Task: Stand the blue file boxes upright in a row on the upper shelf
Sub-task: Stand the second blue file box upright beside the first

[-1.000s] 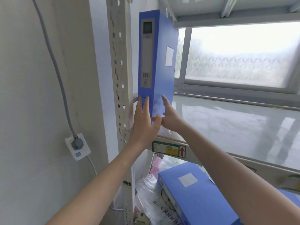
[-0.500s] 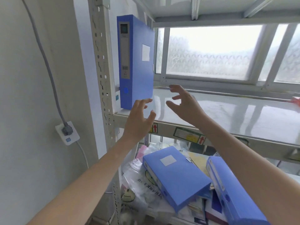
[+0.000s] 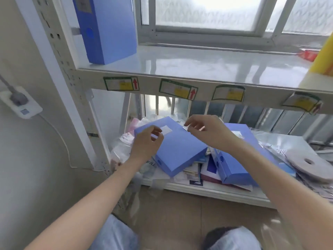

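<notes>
Both hands [image 3: 146,141] dropped to the flat box [image 3: 177,150] below.

The upper shelf [image 3: 198,69] lies bare and open across its whole middle, from the upright blue file box [image 3: 108,33] standing at its left end against the perforated post [image 3: 59,56] to a yellow object [image 3: 324,51] and a red packet [image 3: 308,54] at its right end. Behind it the window frame [image 3: 207,33] closes off the back. Below, the shelf's front beam [image 3: 180,87] overhangs the lower shelf [image 3: 207,192], leaving a low gap for reaching in. That lower shelf is crowded: a flat blue file box [image 3: 178,150] lies tilted on plastic bags [image 3: 122,147] and papers, a second blue file box [image 3: 239,159] lies just beside it, and a pale disc [image 3: 311,165] sits to the right.
</notes>
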